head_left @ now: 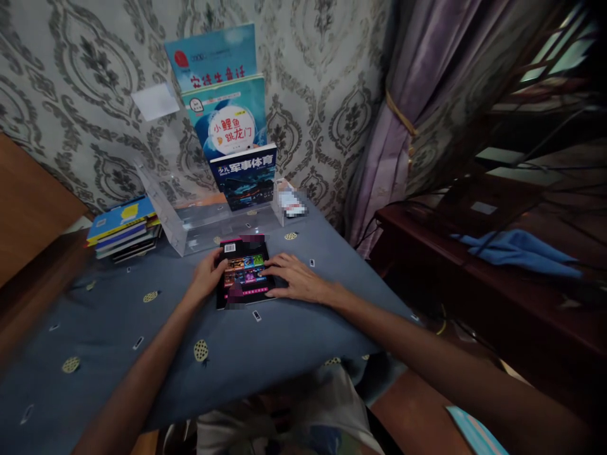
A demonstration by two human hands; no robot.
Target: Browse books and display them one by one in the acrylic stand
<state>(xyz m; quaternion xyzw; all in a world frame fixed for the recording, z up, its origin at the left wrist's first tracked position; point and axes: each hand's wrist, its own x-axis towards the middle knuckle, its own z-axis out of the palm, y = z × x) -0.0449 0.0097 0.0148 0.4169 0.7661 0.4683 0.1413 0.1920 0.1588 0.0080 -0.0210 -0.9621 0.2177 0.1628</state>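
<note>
Operator: Head view, left side: what is lying there?
Inspector: A book stack (124, 229) is resting on the blue tablecloth (118, 316).
Operator: And the hands?
Inspector: Left hand (208, 276) is gripping the dark book's (244, 273) left edge; right hand (296, 278) is lying open, flat, on its right edge, before the acrylic stand (190, 221).

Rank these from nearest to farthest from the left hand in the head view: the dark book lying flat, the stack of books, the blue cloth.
1. dark book, touching the left hand.
2. stack of books, on the table's far left.
3. blue cloth, far right on the dark side furniture.
</note>
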